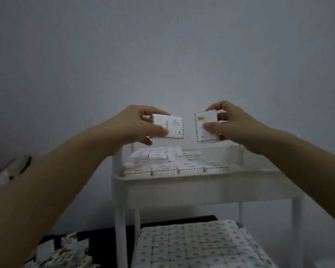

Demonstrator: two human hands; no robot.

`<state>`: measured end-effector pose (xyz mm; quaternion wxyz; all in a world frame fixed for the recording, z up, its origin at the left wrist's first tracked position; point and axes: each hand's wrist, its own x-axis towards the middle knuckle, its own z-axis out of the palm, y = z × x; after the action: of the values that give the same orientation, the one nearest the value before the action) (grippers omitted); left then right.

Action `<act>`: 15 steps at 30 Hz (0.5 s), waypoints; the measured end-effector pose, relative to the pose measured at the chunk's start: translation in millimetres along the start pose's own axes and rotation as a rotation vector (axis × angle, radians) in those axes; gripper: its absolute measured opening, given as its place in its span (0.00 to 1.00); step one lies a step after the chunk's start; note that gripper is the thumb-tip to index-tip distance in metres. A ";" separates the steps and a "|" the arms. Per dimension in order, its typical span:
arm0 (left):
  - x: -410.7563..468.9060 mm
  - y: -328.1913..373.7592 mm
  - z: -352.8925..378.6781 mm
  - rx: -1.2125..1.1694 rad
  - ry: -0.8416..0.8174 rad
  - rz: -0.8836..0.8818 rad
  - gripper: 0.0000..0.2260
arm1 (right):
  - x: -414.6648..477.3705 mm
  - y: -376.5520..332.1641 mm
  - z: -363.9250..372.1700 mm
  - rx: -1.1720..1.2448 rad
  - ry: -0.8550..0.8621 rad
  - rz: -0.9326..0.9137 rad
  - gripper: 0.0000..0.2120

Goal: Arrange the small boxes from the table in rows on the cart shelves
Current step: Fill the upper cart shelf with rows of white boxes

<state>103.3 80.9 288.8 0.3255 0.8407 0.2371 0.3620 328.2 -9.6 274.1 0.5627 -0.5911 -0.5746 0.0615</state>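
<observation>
— Where is the cart (201,188)?
— In the middle, white. Lower rows (197,246) of boxes are packed tight, and the top rows (162,167) sit left on the upper shelf.
— And the hands?
— Above that shelf. The left hand (132,128) pinches the left box (172,128) in its fingers, long axis left-right. The right hand (234,124) pinches the right box (206,120), which is upright, slightly tilted, and apart from the left one.

Both forearms reach forward; left grip (136,124) pinches the left box (174,127); right grip (232,123) pinches the right box (205,118)
</observation>
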 end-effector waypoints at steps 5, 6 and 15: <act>53.2 -7.2 2.9 0.108 -0.051 -0.098 0.18 | 44.0 24.8 0.6 -0.147 0.005 0.010 0.14; 61.3 -9.8 2.9 0.112 -0.069 -0.119 0.17 | 51.4 28.1 3.2 -0.178 -0.006 0.012 0.14; 102.8 -28.1 -4.2 0.180 -0.274 -0.346 0.15 | 90.3 55.3 31.4 -0.592 -0.128 0.025 0.12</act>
<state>159.9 166.7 317.5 0.3353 0.8546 0.3626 0.1609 369.4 92.9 274.0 0.3278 -0.7312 -0.5947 -0.0647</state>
